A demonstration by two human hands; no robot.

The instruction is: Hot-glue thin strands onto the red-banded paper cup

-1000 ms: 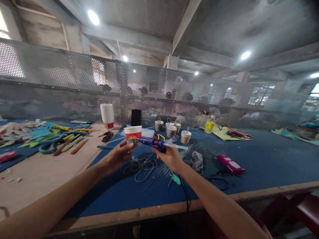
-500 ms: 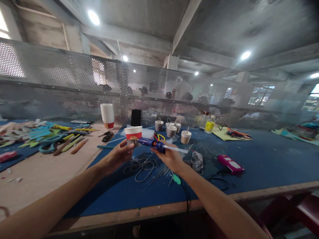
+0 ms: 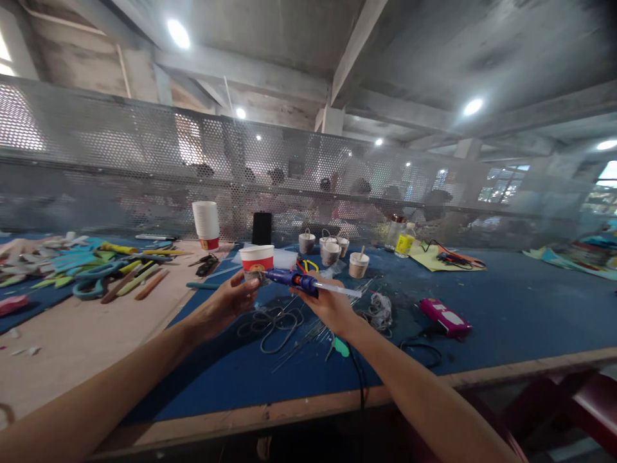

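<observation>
My left hand (image 3: 234, 296) is closed round the lower part of a red and white paper cup (image 3: 257, 257), held upright above the blue table mat. Grey cord is wound about the cup's base, partly hidden by my fingers. My right hand (image 3: 330, 303) grips a blue hot glue gun (image 3: 288, 278), with a clear glue stick (image 3: 340, 289) poking out of its back. The gun's nozzle points left and is at the cord on the cup; whether it touches cannot be made out. Loose grey cord (image 3: 279, 331) lies looped on the mat below.
Several cord-wrapped cups (image 3: 330, 253) stand behind my hands. To the left are a stack of paper cups (image 3: 206, 222), scissors (image 3: 94, 283) and clay tools. A magenta box (image 3: 444, 317) and a yellow-labelled bottle (image 3: 405, 240) are on the right. A perforated metal screen (image 3: 144, 145) rises behind.
Almost nothing differs. The whole view has shifted very slightly; the cup and glue gun keep the same position relative to each other.
</observation>
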